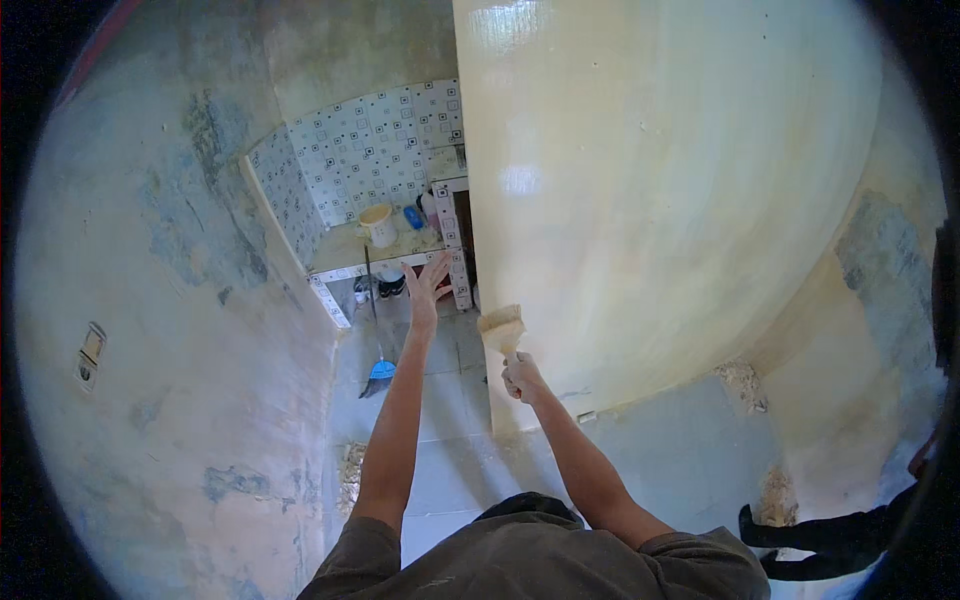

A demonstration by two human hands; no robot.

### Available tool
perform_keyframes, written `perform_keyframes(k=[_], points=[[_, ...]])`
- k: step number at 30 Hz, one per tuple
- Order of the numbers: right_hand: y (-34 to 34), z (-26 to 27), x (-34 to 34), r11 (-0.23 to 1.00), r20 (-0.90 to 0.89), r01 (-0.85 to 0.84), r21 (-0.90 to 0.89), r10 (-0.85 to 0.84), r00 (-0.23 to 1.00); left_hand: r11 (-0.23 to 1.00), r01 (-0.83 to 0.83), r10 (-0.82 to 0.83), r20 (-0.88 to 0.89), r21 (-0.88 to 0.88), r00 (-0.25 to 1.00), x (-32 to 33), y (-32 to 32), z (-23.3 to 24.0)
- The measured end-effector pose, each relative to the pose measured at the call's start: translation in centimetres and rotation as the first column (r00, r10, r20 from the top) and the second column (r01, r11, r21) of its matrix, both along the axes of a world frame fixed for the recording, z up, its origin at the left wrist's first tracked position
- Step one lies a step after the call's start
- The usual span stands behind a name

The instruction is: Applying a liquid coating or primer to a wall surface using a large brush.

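My right hand (523, 377) grips the handle of a wide, flat paintbrush (502, 325) coated in pale cream paint. The bristles point up and lie at or very near the left edge of a cream-painted wall (660, 225); I cannot tell whether they touch it. Wet-looking shine shows on the upper part of that wall. My left hand (429, 283) is held out in the air with fingers spread and nothing in it. Behind it, a tiled counter shelf (345, 253) carries a cream-stained white bucket (379, 225) and a blue object (413, 217).
A broom (380, 370) with a blue head leans against the shelf. Shoes (391, 287) sit below it. The left wall (172, 225) has peeling patches. Paint scrapings (351, 476) lie along the floor (442, 472). Another person in dark trousers (832, 536) is at the lower right.
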State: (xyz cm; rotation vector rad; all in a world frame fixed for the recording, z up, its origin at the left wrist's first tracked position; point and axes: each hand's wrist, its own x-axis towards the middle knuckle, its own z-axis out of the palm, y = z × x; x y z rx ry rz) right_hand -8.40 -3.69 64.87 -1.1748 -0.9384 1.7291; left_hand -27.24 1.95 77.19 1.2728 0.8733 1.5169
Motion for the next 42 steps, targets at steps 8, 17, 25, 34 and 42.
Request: perform_keyframes(k=[8,17,25,34,42], points=[[1.4,-0.5,1.7,0.99,-0.116,0.037,-0.135,-0.053,0.992,1.0,0.014,-0.013,-0.017,0.018,1.0,-0.1,-2.6,-0.8],[2.4,21.7,3.2,0.952,-0.19,0.022,0.306,0.039,0.981,0.989,0.044,-0.029,0.105,-0.144,0.994,0.6,-6.1,-8.2],[2.7,33.2,5.3,0.823,-0.301,0.143,0.549,0.036,0.953,0.996,0.043,-0.037,0.076,-0.076,0.996,2.7,-4.7,-5.4],[1.3,9.9,4.7,0.962,-0.129,0.155,0.223,-0.129,0.983,0.997,-0.069,0.07,-0.027,0.036,0.997,2.6,0.4,-1.6],[0.4,-1.1,6.8,0.996,0.088,0.042,-0.078,-0.035,0.995,0.996,0.058,-0.055,-0.034,0.072,0.998,5.3,3.1,-0.5]])
